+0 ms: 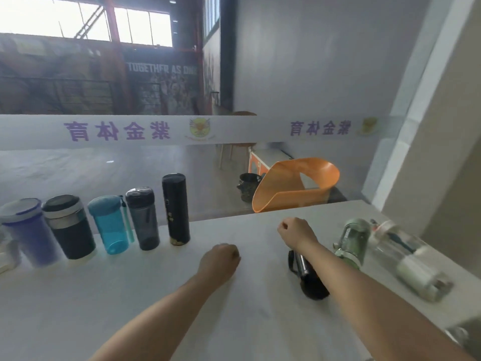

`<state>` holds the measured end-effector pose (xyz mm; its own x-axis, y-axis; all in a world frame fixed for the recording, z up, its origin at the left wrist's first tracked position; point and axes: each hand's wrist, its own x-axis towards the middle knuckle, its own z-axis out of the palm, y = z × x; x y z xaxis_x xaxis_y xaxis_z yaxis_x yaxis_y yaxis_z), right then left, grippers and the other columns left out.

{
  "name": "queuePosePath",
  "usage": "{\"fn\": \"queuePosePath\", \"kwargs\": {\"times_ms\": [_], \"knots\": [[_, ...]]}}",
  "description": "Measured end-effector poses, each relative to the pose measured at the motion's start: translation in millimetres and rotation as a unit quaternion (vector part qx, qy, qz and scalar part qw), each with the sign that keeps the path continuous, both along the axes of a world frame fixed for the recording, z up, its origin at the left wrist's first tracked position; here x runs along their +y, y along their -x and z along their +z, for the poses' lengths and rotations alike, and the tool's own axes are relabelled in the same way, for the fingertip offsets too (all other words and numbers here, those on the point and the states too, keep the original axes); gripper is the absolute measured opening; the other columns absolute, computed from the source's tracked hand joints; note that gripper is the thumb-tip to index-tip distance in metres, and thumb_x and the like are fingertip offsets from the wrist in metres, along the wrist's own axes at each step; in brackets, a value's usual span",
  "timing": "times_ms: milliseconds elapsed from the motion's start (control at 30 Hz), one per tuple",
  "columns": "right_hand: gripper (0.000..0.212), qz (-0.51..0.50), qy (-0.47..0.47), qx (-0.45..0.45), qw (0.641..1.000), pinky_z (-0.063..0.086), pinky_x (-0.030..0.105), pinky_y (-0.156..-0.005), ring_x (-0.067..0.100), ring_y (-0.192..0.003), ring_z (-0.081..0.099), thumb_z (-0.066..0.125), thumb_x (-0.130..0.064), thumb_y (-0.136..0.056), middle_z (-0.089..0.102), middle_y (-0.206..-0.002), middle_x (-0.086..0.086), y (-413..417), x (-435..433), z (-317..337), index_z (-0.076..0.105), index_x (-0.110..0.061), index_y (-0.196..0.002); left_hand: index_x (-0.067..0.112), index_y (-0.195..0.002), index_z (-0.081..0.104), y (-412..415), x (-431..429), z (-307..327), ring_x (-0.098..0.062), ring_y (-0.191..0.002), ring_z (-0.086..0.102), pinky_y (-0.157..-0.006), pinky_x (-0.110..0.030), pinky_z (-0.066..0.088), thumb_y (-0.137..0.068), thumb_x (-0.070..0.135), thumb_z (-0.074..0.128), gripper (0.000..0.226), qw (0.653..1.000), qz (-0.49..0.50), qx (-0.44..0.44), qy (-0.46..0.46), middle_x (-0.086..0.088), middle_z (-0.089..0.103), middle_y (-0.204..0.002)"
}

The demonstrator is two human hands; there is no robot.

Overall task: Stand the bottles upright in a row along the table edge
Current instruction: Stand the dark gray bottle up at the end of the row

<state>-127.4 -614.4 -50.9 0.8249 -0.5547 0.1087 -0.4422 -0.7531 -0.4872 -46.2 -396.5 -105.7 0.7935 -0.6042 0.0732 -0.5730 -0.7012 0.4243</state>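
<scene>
Several bottles stand upright in a row along the far edge of the white table (156, 295): a purple one (28, 233), a black and steel one (70, 227), a teal one (110, 225), a smoky grey one (144, 220) and a tall black one (176, 208). Three bottles lie on their sides at the right: a black and steel bottle (308, 277) partly under my right forearm, a green bottle (354, 241) and a clear bottle with a white cap (406, 256). My left hand (221, 259) is a closed fist over the table's middle. My right hand (295, 230) is also fisted, empty, above the lying black bottle.
Behind the table's far edge stands glass with a printed banner. Beyond the glass are an orange chair (296, 183) and a dark pot (247, 186). A wall rises at the right. A grey object (463, 334) shows at the lower right corner.
</scene>
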Motion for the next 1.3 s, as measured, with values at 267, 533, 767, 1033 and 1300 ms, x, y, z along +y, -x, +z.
{"fn": "queuePosePath", "kwargs": {"times_ms": [267,533,767,1033,1300], "knots": [[0.062,-0.039,-0.008,0.158,0.987,0.048,0.037,-0.092,0.032,-0.116,0.057,0.059,-0.050,-0.086,0.058,-0.131,0.014,53,-36,-10,0.045,-0.017,-0.137,0.019,-0.105,0.072,34,-52,-5,-0.024,-0.101,0.065,-0.086,-0.032,0.045,-0.095,0.018,0.044,0.029,0.989,-0.116,-0.084,-0.047,0.001,0.071,-0.112],[0.071,-0.021,-0.113,0.154,0.981,0.059,0.042,-0.081,0.033,-0.105,0.058,0.066,-0.044,-0.083,0.052,-0.132,0.016,19,11,-12,0.033,-0.023,-0.142,0.028,-0.143,0.044,54,-24,0,-0.019,-0.121,0.053,-0.102,-0.035,0.048,-0.094,0.031,0.054,0.050,0.971,-0.237,-0.032,-0.001,0.005,0.051,-0.140],[0.044,-0.032,-0.094,0.100,0.990,0.053,0.037,-0.075,0.038,-0.117,0.052,0.040,-0.044,-0.101,0.043,-0.136,0.022,-9,58,-21,0.044,-0.021,-0.138,0.034,-0.145,0.035,47,27,-11,-0.012,-0.122,0.050,-0.104,-0.032,0.047,-0.076,0.070,0.062,0.082,0.989,-0.129,0.034,0.069,0.013,0.038,-0.142],[0.063,0.102,0.014,0.200,0.974,0.057,0.046,-0.085,0.043,-0.126,0.043,0.043,-0.010,-0.091,0.018,-0.156,0.010,-4,70,-16,0.037,-0.030,-0.150,0.026,-0.142,0.039,48,41,-22,-0.015,-0.110,0.051,-0.096,-0.025,0.047,-0.073,0.046,0.081,0.083,0.988,-0.023,0.075,0.137,0.003,0.044,-0.135],[0.078,0.221,0.256,0.154,0.928,0.043,0.041,-0.102,0.029,-0.131,0.040,0.075,-0.035,-0.081,0.040,-0.149,0.000,3,59,-41,0.030,-0.035,-0.146,0.029,-0.146,0.036,30,67,-25,-0.014,-0.113,0.054,-0.097,-0.027,0.051,-0.070,0.051,0.080,0.090,0.987,-0.018,0.081,0.140,0.003,0.047,-0.138]]}}
